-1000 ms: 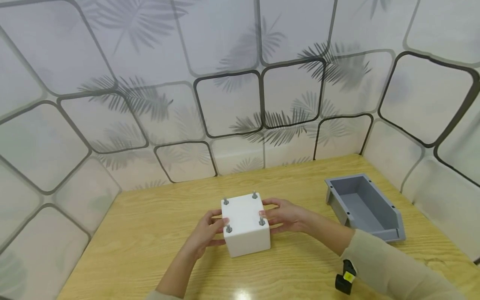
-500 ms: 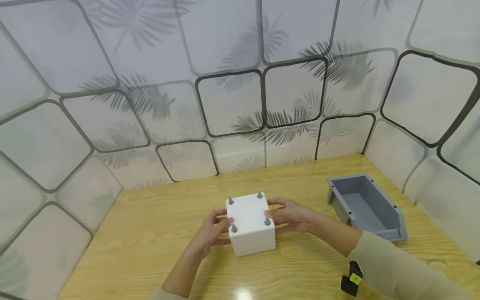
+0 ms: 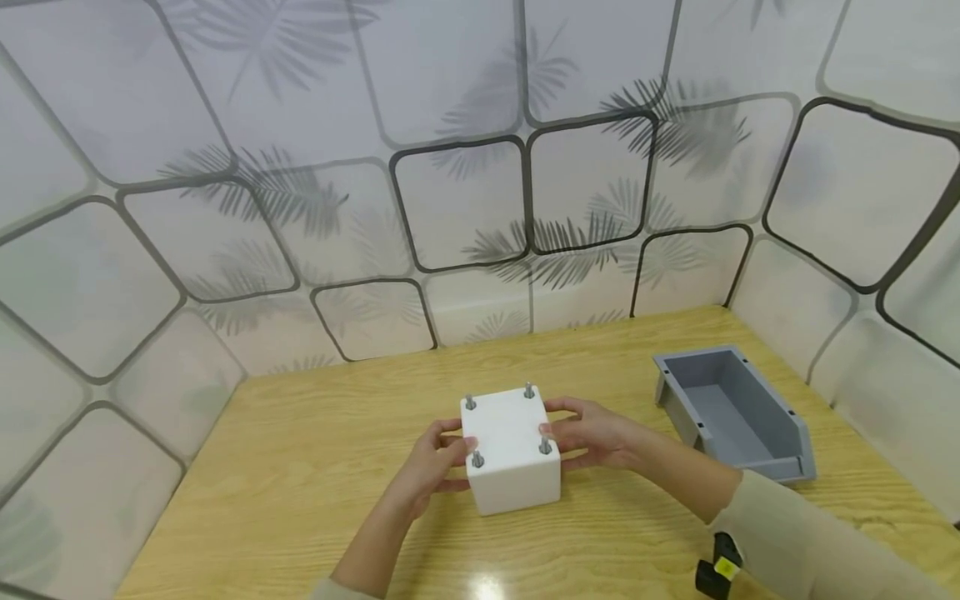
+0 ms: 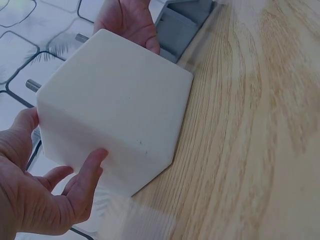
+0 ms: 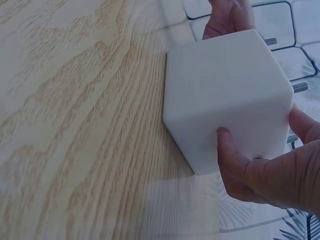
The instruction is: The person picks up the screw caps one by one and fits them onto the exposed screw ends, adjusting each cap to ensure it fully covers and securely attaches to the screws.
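A white block (image 3: pixel 512 442) with rounded edges sits on the wooden table, a metal threaded stud standing up from each corner of its top. My left hand (image 3: pixel 435 462) grips its left side, the thumb at the top edge and the fingers against the side. From the right, my right hand (image 3: pixel 596 435) holds the opposite side in the same way. In the left wrist view the block (image 4: pixel 115 100) shows two plain faces, with the left fingers (image 4: pixel 90 175) touching one. The right wrist view has the right fingers (image 5: pixel 232 150) on a smooth face of the block (image 5: pixel 225 80).
A grey open-front plastic bin (image 3: pixel 731 417) stands on the table at the right. Patterned walls (image 3: pixel 450 208) close off the table's back and sides. A black device with a yellow label (image 3: pixel 718 571) is at the right sleeve. The wooden tabletop (image 3: pixel 300 467) stretches to the left of the block.
The block has shifted slightly to the right, with both hands keeping their hold and moving along with it. The bin stays where it was.
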`<state>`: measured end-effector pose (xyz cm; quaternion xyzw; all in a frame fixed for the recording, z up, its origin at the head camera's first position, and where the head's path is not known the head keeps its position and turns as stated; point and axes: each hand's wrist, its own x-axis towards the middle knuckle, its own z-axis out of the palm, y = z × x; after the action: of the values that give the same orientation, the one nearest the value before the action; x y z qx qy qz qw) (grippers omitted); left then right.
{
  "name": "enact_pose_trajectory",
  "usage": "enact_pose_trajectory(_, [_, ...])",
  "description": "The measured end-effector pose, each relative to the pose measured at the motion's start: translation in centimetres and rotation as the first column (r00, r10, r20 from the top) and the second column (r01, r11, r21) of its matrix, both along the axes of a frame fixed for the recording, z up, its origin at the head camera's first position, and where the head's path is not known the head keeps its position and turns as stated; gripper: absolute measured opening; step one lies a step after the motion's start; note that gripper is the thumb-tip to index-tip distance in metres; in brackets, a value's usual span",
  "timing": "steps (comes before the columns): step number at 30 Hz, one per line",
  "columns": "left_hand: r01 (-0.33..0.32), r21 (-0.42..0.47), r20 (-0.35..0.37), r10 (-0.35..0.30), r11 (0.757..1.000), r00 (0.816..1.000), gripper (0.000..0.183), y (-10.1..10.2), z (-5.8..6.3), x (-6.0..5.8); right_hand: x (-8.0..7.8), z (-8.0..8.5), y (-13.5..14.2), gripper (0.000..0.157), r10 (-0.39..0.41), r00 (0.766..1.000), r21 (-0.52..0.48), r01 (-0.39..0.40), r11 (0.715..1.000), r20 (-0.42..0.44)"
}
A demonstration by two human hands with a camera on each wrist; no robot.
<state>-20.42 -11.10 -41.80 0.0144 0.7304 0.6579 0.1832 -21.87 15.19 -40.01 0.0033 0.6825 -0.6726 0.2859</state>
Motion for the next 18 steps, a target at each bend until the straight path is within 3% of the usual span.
enact_pose_trajectory(18, [-0.013, 0.009, -0.025, 0.014, 1.0, 1.0, 0.062, 1.2, -0.1, 0.7, 0.9, -0.2, 1.2, 0.068, 0.018, 1.0, -0.034, -0.018, 0.999, -0.021])
